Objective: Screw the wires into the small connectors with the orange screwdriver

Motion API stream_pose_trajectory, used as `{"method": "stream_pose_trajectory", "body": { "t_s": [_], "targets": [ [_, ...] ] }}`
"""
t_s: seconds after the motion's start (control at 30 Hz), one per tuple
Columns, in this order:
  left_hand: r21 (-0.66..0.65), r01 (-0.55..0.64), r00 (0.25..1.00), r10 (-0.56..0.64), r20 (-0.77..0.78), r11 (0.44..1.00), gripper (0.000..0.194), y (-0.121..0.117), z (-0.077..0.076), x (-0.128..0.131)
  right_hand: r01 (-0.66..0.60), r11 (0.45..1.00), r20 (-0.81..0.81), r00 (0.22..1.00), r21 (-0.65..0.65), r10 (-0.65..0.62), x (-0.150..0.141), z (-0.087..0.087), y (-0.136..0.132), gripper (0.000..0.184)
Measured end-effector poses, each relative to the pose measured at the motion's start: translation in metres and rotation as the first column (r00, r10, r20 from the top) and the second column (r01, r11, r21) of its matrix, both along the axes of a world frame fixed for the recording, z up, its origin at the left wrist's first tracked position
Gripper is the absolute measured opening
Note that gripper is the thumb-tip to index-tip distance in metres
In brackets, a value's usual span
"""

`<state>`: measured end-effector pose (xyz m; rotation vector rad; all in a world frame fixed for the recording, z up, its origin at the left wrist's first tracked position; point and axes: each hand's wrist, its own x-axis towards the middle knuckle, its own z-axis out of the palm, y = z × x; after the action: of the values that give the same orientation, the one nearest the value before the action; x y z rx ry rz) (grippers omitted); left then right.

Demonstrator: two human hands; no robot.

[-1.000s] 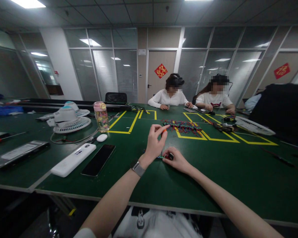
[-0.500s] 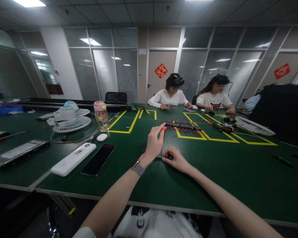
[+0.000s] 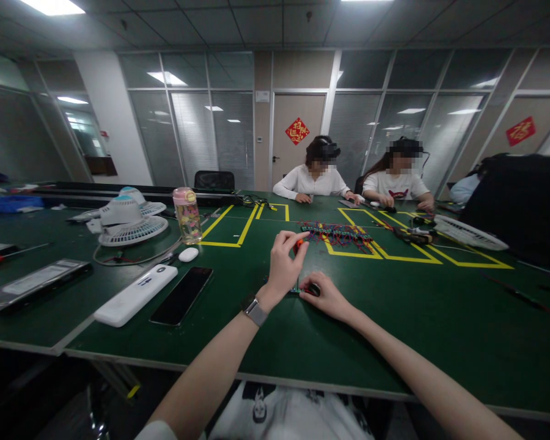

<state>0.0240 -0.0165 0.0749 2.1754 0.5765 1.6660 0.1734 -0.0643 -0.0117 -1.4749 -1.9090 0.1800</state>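
Note:
My left hand [image 3: 286, 264], with a watch on its wrist, is closed around the orange-and-black handle of an upright screwdriver [image 3: 299, 245]. Its thin shaft runs down, partly behind the hand, toward a small green circuit board [image 3: 295, 291] low over the table. Whether the tip touches the board I cannot tell. My right hand [image 3: 323, 296] pinches the board's right end, with dark and red leads bunched by the fingers. Beyond both hands lies a row of small green boards with red and blue wires [image 3: 337, 235].
Left of my arms are a black phone [image 3: 182, 296], a white power bank [image 3: 136, 294], a white case [image 3: 188, 255], a pink-lidded bottle [image 3: 187, 215] and fan parts [image 3: 132, 227]. Yellow tape [image 3: 410, 260] marks the green table [image 3: 440, 330]. Two people in headsets sit opposite.
My left fingers, stretched out over the screwdriver handle before, are now bent more closely round it. My right hand has stayed in place with the board.

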Motion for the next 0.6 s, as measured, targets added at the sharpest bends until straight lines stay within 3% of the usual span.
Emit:
{"method": "stream_pose_trajectory", "body": {
  "t_s": [0.23, 0.47, 0.6],
  "targets": [
    [-0.053, 0.101, 0.995, -0.1, 0.02, 0.993, 0.032, 0.003, -0.0022, 0.0028, -0.045, 0.999, -0.018, 0.999, 0.011, 0.045, -0.001, 0.0026, -0.0006, 0.007],
    [-0.033, -0.028, 0.999, 0.028, 0.015, 0.999, 0.023, 0.0004, -0.001, 0.001, -0.032, 0.999, -0.033, 0.999, 0.007, 0.032, -0.0025, 0.005, -0.0017, 0.007],
    [-0.049, 0.077, 0.997, -0.077, 0.004, 0.996, 0.033, 0.0019, -0.0014, 0.0016, -0.027, 1.0, -0.033, 0.999, 0.0, 0.027, -0.0027, 0.0054, -0.0021, 0.006]
  ]
}}
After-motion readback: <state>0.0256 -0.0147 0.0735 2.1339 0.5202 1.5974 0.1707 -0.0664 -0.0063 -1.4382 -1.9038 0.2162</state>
